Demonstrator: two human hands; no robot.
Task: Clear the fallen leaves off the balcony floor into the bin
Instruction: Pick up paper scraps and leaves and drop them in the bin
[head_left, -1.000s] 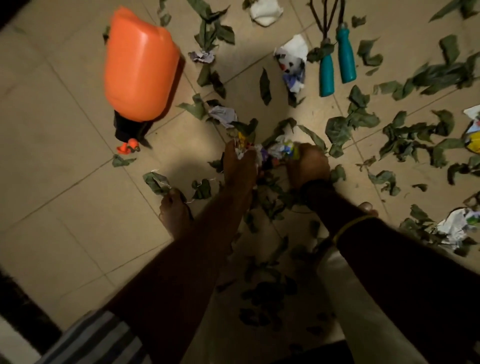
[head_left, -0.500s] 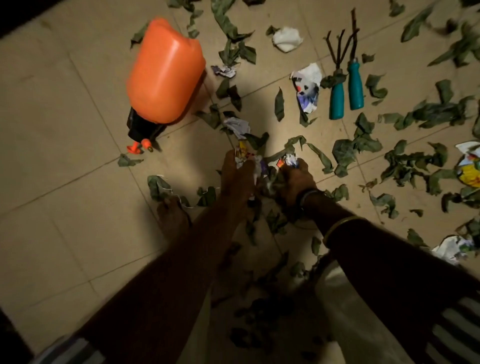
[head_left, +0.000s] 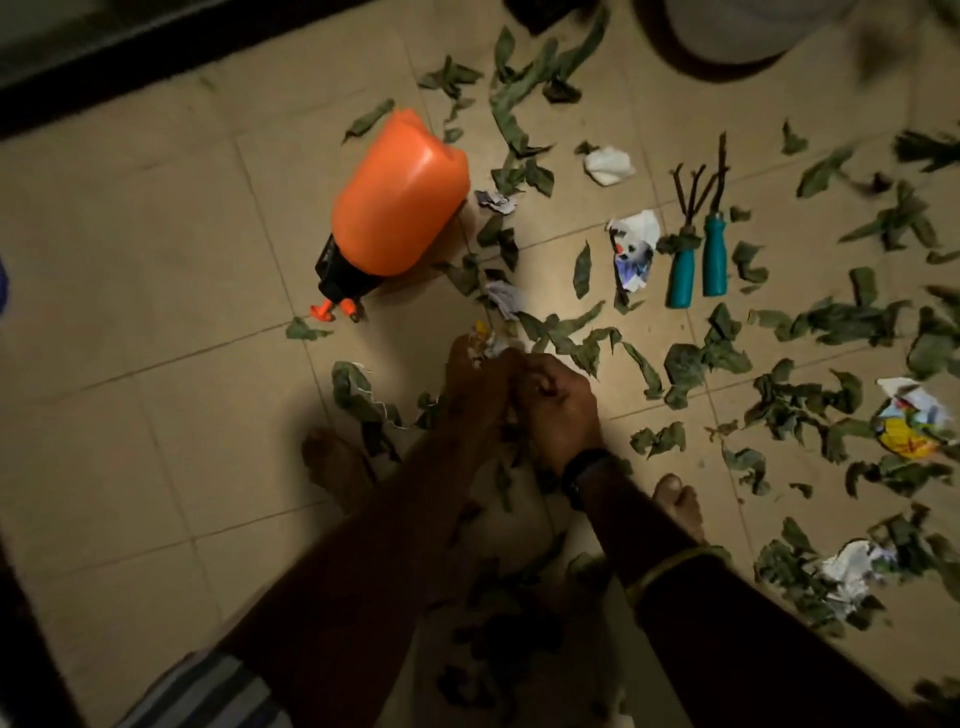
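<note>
Leaves (head_left: 691, 364) lie scattered over the balcony floor (head_left: 156, 415), thickest from 12 round to 4 o'clock of the hands; too many & too overlapped to count. More dark leaves sit nearest the camera, in shadow betw. the forearms.

Both hands meet mid-frame, touching each other. Left hand (head_left: 478, 384): fingers curled round a wad of crumpled paper & leaf bits, white/yellow scraps poking out the top. Right hand (head_left: 558, 400): fingers curled in, pressed vs. the left; leaf bits show betw. the two hands, but can't tell what the right one itself holds. Black band on the right wrist, thin bangle further up the arm.

2 bare feet: one at 8 o'clock of the hands, one at 4.

Orange sprayer bottle (head_left: 400, 197) lies on its side at 11 o'clock, black cap & orange nozzle pointing toward the camera. 2 teal-handled garden tools (head_left: 698, 260) lie side by side at 2 o'clock. Crumpled paper pieces approx. 6 on the floor; printed colours, no writing legible. Pale round container edge at top, 1 o'clock, blurred.
</note>
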